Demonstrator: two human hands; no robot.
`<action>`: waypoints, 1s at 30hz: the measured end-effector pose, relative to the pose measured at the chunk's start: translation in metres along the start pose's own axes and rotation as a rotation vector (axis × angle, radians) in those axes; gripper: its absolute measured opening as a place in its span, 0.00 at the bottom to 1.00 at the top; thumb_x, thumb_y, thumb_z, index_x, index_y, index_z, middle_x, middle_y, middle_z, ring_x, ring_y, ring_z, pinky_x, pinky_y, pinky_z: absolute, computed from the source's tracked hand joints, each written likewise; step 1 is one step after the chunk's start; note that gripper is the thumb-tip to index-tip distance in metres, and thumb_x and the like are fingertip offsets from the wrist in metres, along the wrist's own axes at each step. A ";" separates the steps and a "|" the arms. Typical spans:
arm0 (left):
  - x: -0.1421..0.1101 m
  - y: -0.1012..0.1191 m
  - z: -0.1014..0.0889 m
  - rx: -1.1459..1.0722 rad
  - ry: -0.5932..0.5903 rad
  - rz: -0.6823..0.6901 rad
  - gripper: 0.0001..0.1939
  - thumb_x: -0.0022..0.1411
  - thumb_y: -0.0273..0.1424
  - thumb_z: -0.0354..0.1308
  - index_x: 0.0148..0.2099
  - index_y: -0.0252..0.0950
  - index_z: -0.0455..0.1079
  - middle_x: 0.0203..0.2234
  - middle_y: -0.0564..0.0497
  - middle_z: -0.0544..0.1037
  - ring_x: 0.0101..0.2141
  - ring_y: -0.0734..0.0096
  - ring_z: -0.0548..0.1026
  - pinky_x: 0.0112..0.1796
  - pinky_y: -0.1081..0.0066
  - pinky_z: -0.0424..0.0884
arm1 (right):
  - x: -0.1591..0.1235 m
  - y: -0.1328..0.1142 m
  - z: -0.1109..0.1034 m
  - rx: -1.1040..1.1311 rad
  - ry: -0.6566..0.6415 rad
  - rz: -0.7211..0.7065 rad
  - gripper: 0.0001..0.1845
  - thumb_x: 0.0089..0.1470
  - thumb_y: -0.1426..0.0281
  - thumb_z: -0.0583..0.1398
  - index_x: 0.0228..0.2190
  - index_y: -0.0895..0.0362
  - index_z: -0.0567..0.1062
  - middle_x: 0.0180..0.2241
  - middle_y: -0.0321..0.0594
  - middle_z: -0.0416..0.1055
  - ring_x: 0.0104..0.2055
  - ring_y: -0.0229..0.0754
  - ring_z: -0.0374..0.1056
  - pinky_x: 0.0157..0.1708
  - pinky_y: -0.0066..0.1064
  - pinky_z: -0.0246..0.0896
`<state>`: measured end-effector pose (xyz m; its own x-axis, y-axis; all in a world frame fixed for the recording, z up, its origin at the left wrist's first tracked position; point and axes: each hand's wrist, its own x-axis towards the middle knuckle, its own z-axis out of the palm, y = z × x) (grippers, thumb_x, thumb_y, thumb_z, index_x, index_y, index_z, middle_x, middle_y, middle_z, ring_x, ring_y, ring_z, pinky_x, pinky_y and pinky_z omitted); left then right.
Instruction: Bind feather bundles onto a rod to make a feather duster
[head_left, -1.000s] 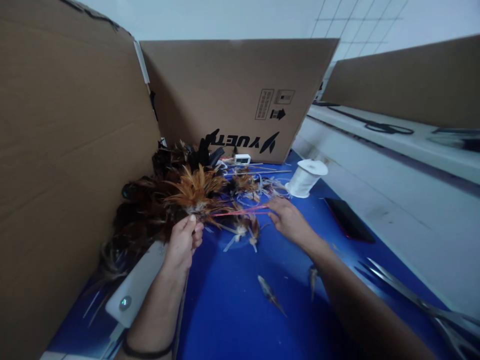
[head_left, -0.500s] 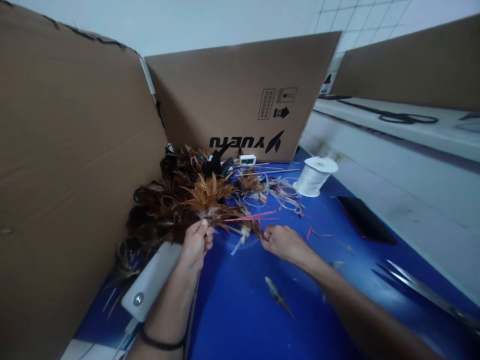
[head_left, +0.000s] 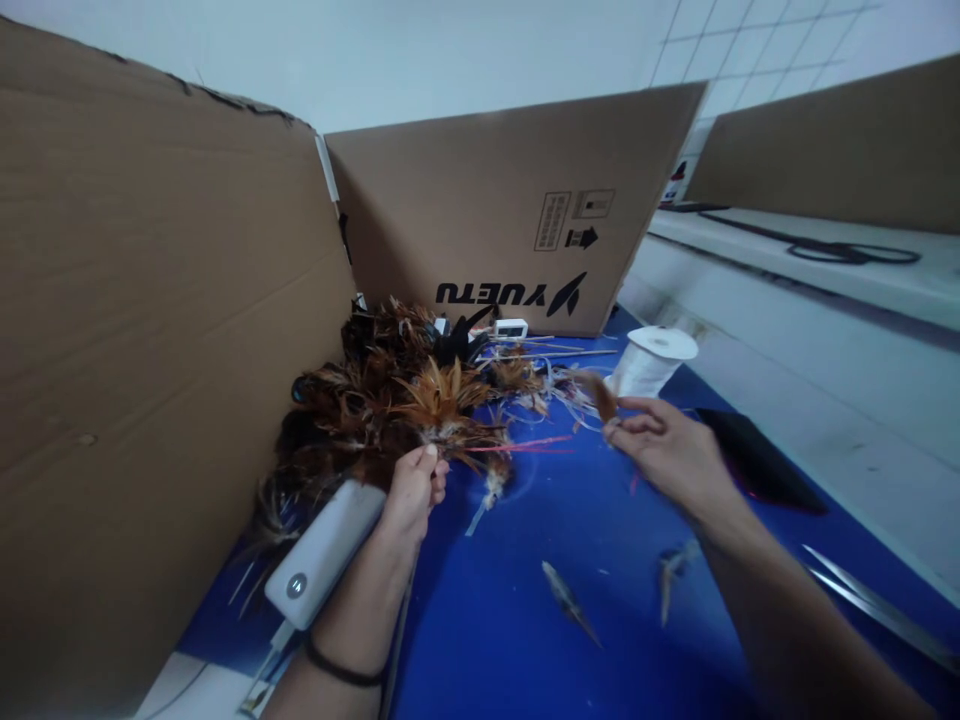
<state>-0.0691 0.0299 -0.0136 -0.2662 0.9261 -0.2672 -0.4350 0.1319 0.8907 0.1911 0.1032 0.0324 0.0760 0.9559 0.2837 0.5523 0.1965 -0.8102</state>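
Observation:
My left hand (head_left: 417, 492) is closed, thumb pressed on its curled fingers, at the base of a fanned bundle of brown and golden feathers (head_left: 441, 390). Strands of pink string (head_left: 525, 445) stretch out to the right from beside this grip. To the right, my right hand (head_left: 667, 452) pinches a small brown feather (head_left: 603, 396) between thumb and fingertips, raised above the blue table (head_left: 495, 620). Behind the left hand, darker feathers (head_left: 360, 400) lie heaped. A small feather tuft with a pale base (head_left: 493, 485) lies between the hands.
A white ribbon spool (head_left: 651, 362) stands at the right, near a dark phone-like slab (head_left: 757, 460). Scissor-like metal blades (head_left: 874, 605) lie at lower right. A white power bank (head_left: 326, 550) sits by my left forearm. Cardboard panels (head_left: 480, 210) wall the left and back. Loose feathers (head_left: 568, 602) lie in front.
My right hand has moved right and up, away from the feather bundle, carrying a brown feather. My left hand keeps its grip; the whole view has shifted slightly.

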 end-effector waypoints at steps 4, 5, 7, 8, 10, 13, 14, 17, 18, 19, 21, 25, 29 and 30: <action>-0.002 -0.002 0.003 0.042 -0.001 -0.008 0.22 0.45 0.45 0.61 0.26 0.36 0.54 0.16 0.60 0.60 0.13 0.87 0.52 0.14 0.82 0.43 | -0.026 -0.052 -0.002 0.490 -0.199 0.135 0.10 0.37 0.68 0.64 0.25 0.59 0.72 0.20 0.37 0.69 0.18 0.32 0.60 0.14 0.23 0.51; -0.003 -0.002 0.003 0.055 0.001 -0.011 0.22 0.45 0.46 0.60 0.26 0.36 0.54 0.16 0.60 0.60 0.13 0.87 0.53 0.14 0.82 0.44 | -0.035 -0.063 0.004 0.561 -0.313 0.149 0.11 0.37 0.67 0.65 0.24 0.60 0.71 0.21 0.39 0.70 0.19 0.33 0.61 0.15 0.23 0.52; -0.003 -0.004 0.004 0.070 -0.003 -0.017 0.22 0.45 0.46 0.60 0.25 0.35 0.54 0.16 0.59 0.60 0.14 0.87 0.53 0.15 0.82 0.45 | -0.049 -0.080 0.023 0.640 -0.560 0.186 0.12 0.38 0.66 0.65 0.25 0.62 0.72 0.22 0.41 0.72 0.19 0.32 0.62 0.15 0.23 0.54; -0.003 -0.004 0.004 0.074 -0.012 -0.017 0.22 0.45 0.46 0.60 0.25 0.35 0.54 0.16 0.59 0.60 0.13 0.87 0.53 0.14 0.82 0.45 | -0.055 -0.085 0.035 0.663 -0.641 0.189 0.11 0.39 0.67 0.64 0.24 0.62 0.72 0.22 0.41 0.72 0.19 0.32 0.62 0.15 0.23 0.54; -0.003 -0.007 0.004 0.089 -0.027 -0.010 0.21 0.47 0.46 0.58 0.24 0.35 0.54 0.14 0.60 0.59 0.13 0.87 0.51 0.14 0.81 0.44 | -0.060 -0.086 0.061 0.687 -0.725 0.198 0.10 0.40 0.68 0.63 0.24 0.63 0.72 0.22 0.40 0.72 0.19 0.32 0.63 0.14 0.21 0.54; -0.001 -0.010 0.004 0.141 -0.001 -0.005 0.20 0.49 0.46 0.56 0.23 0.35 0.56 0.12 0.60 0.57 0.11 0.86 0.50 0.13 0.80 0.44 | -0.058 -0.077 0.095 0.657 -0.713 0.238 0.09 0.41 0.68 0.62 0.25 0.63 0.71 0.19 0.38 0.71 0.16 0.30 0.60 0.12 0.21 0.52; -0.001 -0.010 0.005 0.155 0.015 -0.006 0.19 0.50 0.45 0.56 0.24 0.35 0.57 0.12 0.60 0.57 0.11 0.86 0.51 0.13 0.80 0.44 | -0.056 -0.072 0.103 0.639 -0.694 0.248 0.10 0.41 0.68 0.62 0.25 0.63 0.71 0.19 0.38 0.71 0.15 0.30 0.60 0.11 0.21 0.51; -0.001 -0.012 0.006 0.173 0.028 -0.014 0.17 0.52 0.44 0.55 0.27 0.34 0.60 0.13 0.60 0.58 0.12 0.85 0.52 0.14 0.81 0.45 | -0.049 -0.062 0.116 0.596 -0.650 0.268 0.11 0.39 0.67 0.63 0.24 0.62 0.71 0.19 0.39 0.71 0.14 0.31 0.60 0.10 0.21 0.51; -0.001 -0.012 0.007 0.171 0.021 -0.016 0.17 0.52 0.44 0.55 0.27 0.34 0.61 0.13 0.60 0.58 0.12 0.85 0.52 0.14 0.81 0.45 | -0.048 -0.060 0.118 0.588 -0.644 0.274 0.12 0.39 0.66 0.64 0.24 0.62 0.71 0.18 0.39 0.71 0.14 0.31 0.60 0.10 0.21 0.51; -0.001 -0.012 0.007 0.168 0.011 -0.019 0.17 0.53 0.44 0.54 0.27 0.34 0.60 0.13 0.60 0.57 0.12 0.86 0.51 0.14 0.81 0.44 | -0.047 -0.059 0.119 0.584 -0.639 0.280 0.13 0.38 0.65 0.64 0.24 0.62 0.71 0.18 0.38 0.71 0.14 0.31 0.60 0.10 0.21 0.51; -0.002 -0.012 0.008 0.158 -0.013 -0.023 0.18 0.53 0.44 0.54 0.26 0.34 0.59 0.12 0.61 0.56 0.11 0.86 0.49 0.13 0.81 0.43 | -0.047 -0.059 0.119 0.588 -0.633 0.291 0.14 0.37 0.65 0.65 0.24 0.62 0.70 0.17 0.38 0.71 0.14 0.31 0.60 0.10 0.21 0.51; -0.003 -0.012 0.008 0.161 -0.040 -0.018 0.19 0.53 0.45 0.54 0.25 0.34 0.59 0.12 0.61 0.54 0.11 0.87 0.47 0.13 0.81 0.41 | -0.048 -0.061 0.119 0.611 -0.614 0.291 0.15 0.36 0.65 0.66 0.24 0.62 0.70 0.16 0.36 0.70 0.14 0.31 0.61 0.09 0.20 0.50; -0.004 -0.012 0.007 0.178 -0.057 -0.001 0.19 0.52 0.46 0.54 0.25 0.34 0.59 0.13 0.60 0.55 0.12 0.87 0.48 0.13 0.81 0.41 | -0.051 -0.061 0.122 0.621 -0.584 0.262 0.14 0.37 0.65 0.65 0.24 0.62 0.70 0.15 0.35 0.69 0.15 0.32 0.62 0.09 0.19 0.49; -0.004 -0.012 0.007 0.185 -0.065 0.005 0.19 0.52 0.46 0.54 0.25 0.34 0.60 0.13 0.60 0.56 0.12 0.87 0.48 0.13 0.81 0.40 | -0.051 -0.061 0.122 0.624 -0.576 0.258 0.14 0.37 0.65 0.64 0.24 0.62 0.70 0.15 0.35 0.69 0.16 0.33 0.63 0.09 0.19 0.49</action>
<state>-0.0564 0.0269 -0.0204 -0.2093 0.9469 -0.2440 -0.2672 0.1846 0.9458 0.0521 0.0689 0.0041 -0.3870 0.9151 -0.1129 0.0102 -0.1182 -0.9929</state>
